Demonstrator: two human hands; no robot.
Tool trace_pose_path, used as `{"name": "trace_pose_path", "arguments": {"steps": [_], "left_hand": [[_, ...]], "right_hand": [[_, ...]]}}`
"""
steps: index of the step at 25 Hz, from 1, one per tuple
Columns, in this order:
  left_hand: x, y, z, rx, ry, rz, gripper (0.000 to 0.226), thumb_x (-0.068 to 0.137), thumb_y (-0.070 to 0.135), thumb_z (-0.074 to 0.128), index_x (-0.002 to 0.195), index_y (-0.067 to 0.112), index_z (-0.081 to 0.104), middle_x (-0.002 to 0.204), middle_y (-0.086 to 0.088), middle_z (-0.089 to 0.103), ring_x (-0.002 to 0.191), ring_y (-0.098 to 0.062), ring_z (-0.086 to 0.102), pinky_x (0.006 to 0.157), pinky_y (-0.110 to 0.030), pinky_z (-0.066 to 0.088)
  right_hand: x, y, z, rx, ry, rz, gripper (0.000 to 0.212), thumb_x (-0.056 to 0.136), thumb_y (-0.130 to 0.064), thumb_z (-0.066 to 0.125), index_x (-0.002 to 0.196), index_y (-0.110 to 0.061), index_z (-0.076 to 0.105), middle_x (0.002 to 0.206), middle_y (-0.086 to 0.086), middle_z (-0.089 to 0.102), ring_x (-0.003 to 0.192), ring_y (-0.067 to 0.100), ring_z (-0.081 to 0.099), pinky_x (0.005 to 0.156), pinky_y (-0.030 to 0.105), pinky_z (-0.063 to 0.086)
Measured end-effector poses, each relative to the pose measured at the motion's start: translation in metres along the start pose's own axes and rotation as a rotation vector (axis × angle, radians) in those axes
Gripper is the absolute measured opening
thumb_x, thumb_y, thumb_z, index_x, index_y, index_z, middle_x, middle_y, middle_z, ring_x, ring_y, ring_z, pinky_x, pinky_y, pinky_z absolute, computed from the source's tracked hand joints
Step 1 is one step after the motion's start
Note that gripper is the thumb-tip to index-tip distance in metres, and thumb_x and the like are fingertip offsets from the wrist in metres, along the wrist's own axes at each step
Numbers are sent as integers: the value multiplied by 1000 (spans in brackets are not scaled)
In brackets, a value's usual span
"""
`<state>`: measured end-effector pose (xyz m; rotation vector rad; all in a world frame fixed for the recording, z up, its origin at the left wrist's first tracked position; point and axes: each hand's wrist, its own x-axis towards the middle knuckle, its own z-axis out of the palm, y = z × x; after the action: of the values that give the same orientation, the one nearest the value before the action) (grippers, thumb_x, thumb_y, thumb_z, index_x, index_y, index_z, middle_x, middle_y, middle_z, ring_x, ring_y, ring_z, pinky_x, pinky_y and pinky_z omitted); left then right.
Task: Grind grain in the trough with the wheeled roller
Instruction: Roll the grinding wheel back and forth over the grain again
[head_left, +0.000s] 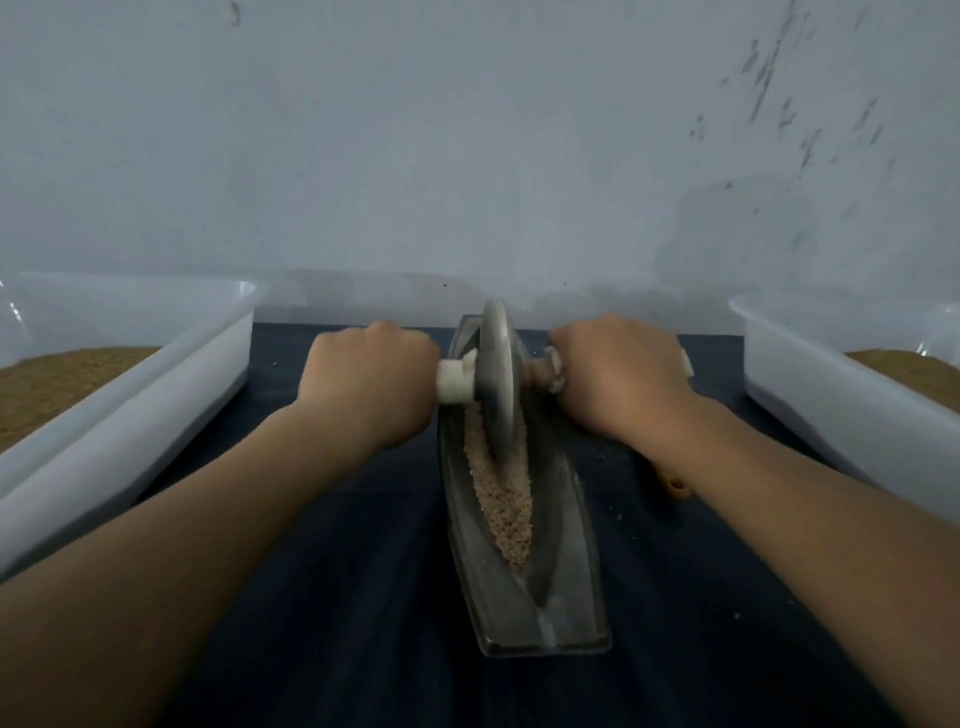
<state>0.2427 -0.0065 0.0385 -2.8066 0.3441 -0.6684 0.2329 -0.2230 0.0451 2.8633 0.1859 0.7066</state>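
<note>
A long grey boat-shaped trough (566, 561) lies on the dark cloth, running away from me. Pale crushed grain (506, 512) fills its groove from the middle towards the near end. The roller's grey metal wheel (497, 374) stands upright in the groove near the far end, on a pale axle handle (456, 382). My left hand (371, 382) grips the axle on the wheel's left side. My right hand (618, 376) grips it on the right side, and the handle's tip shows past my fingers.
A translucent plastic tub (124, 415) holding brown grain stands at the left, another tub (852, 405) at the right. A small tan object (675, 486) lies half hidden under my right forearm. A pale wall rises just behind the trough. Loose grains dot the cloth.
</note>
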Motion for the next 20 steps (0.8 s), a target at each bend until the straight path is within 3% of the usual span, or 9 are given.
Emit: {"name": "trace_pose_path", "arguments": {"steps": [5,9,11,13,16,18,20], "left_hand": [[6,3,0,-4,63,-6,4,87,24,56,89,25,60,72,3,45,65,-24,50,56,-32,35],[-43,-13,-16,-30,71,136,20,78,39,57,74,33,38,62,9,35,49,-13,31,46,-26,18],[-55,-28,-27,-64,91,244,20,66,48,54,67,37,38,54,11,35,43,-2,27,42,-22,15],[-55,-32,-29,-67,74,273,18,60,49,52,62,37,38,50,12,36,41,0,29,41,-19,16],[-31,-20,-5,-11,13,144,17,74,44,54,69,31,45,62,10,43,50,-10,37,45,-24,21],[-9,-10,9,12,47,50,12,84,39,56,78,30,50,66,9,41,55,-16,40,49,-29,27],[2,-5,14,12,120,-29,12,87,31,57,79,26,50,63,5,38,54,-19,40,50,-30,27]], "right_hand": [[4,-6,-2,23,-31,38,23,84,-28,67,75,-29,46,73,-3,48,74,25,57,56,29,32],[-54,5,-28,-17,23,-86,24,70,-26,64,66,-27,41,58,-10,40,48,10,38,43,24,20],[-81,10,-44,-45,146,-139,29,53,-32,62,62,-30,35,47,-13,23,37,2,24,38,18,10],[-87,14,-47,-34,157,-142,33,46,-35,60,61,-31,32,45,-15,16,33,1,19,38,15,6],[-56,8,-27,-103,55,-77,27,62,-31,66,64,-29,39,51,-12,35,41,9,35,42,20,18],[-16,1,-9,-60,7,-2,18,80,-29,65,73,-28,48,67,-6,53,57,20,50,50,26,29],[9,-6,-4,-20,4,51,7,88,-27,62,84,-27,56,77,-1,57,66,25,50,55,28,29]]}}
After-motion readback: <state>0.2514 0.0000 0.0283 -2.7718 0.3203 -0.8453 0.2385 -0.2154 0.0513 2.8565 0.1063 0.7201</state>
